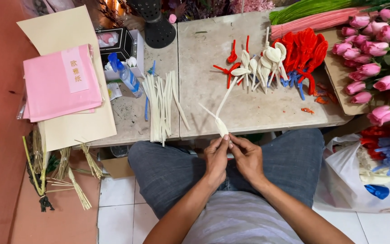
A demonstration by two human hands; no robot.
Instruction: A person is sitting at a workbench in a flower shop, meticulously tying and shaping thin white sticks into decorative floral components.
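Pretty sure anyone would peg my spot as a small craft workshop for handmade fake flowers. I sit at a low stone table [204, 86] with bundles of cream strips [161, 106], a pile of finished cream and red loop shapes [290, 54], and long green and pink fuzzy stems [312, 13] at the back. Pink roses [369, 54] sit on the right, pink wrapping paper [59, 83] on the left, and a plastic bag [362, 180] of supplies lies on the tiled floor [118, 203].
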